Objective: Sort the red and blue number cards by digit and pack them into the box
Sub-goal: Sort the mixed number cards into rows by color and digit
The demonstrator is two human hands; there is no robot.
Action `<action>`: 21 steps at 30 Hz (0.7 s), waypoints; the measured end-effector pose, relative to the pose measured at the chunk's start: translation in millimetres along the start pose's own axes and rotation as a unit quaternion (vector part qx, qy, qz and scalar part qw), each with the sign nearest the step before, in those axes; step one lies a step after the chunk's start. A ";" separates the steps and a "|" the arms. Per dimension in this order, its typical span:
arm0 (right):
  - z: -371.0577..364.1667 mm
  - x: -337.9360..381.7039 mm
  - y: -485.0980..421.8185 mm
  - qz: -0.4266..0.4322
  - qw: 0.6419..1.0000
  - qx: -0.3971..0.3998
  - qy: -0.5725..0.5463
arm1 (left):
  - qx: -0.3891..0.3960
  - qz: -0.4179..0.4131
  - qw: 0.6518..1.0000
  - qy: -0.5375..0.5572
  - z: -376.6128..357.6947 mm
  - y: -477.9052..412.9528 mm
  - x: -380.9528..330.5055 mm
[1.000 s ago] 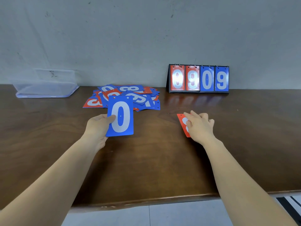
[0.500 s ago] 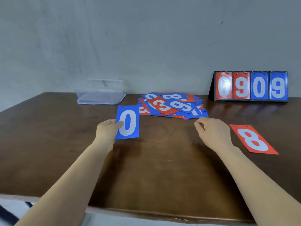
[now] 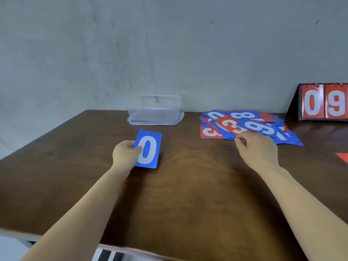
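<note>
Left hand (image 3: pixel 125 153): grips the 0 card by its left edge, thumb on the face, fingers hidden behind it.
0 card (image 3: pixel 148 148): blue with a white digit, two punched holes along its far edge, sticking out to the right of the left hand, low over the bench (image 3: pixel 188 194).
Right hand (image 3: pixel 258 149): fingers curled, their tips at the near edge of the pile; cannot tell whether they pinch a card or only touch it.
Pile (image 3: pixel 252 126): loose red and blue cards overlapping flat on the bench, just beyond the right hand; a red 3, a blue 6 and a blue 8 show on top.
Box (image 3: pixel 154 110): clear plastic, against the wall, beyond the left hand and a little to its right, well apart from the pile.
Red card (image 3: pixel 343 157): only a corner shows, flat on the bench, far right of the right hand; digit not visible.
Scoreboard (image 3: pixel 323 102): stands beyond and right of the right hand, behind the pile, showing a red 0 and a red 9, cut off by the picture's edge.
</note>
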State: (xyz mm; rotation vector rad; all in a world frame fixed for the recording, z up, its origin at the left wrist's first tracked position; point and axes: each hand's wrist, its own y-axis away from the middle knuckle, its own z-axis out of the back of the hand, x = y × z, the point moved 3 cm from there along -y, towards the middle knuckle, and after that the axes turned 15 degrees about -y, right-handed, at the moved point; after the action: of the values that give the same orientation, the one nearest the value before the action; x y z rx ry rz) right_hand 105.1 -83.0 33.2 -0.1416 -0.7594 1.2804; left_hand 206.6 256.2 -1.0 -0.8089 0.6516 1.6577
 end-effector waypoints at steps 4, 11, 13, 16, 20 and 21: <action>-10.8 15.1 0.9 -0.003 1.000 -0.009 0.004 | -0.028 -0.048 0.993 -0.107 13.6 -12.2 17.7; -25.0 31.4 -1.3 0.005 1.000 -0.019 -0.004 | -0.042 -0.189 0.910 -0.366 17.0 -9.7 23.3; -27.8 33.4 -1.6 0.009 1.000 -0.019 -0.007 | 0.013 -0.257 0.910 -0.326 11.2 -3.1 19.5; -29.5 33.5 -1.0 0.012 1.000 -0.014 -0.005 | 0.084 -0.312 0.846 -0.425 5.7 5.3 16.4; -28.1 29.0 1.5 0.011 1.000 -0.011 -0.004 | 0.092 -0.285 0.785 -0.542 20.9 5.7 23.1; -28.0 27.9 1.8 0.010 1.000 -0.011 -0.005 | 0.092 -0.282 0.778 -0.554 26.0 8.5 27.8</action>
State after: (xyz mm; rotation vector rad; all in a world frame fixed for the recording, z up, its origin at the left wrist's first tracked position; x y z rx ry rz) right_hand 122.2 -48.7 23.3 -0.1611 -0.7818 1.2928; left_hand 189.8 291.0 -7.0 0.2050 -0.2711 1.1806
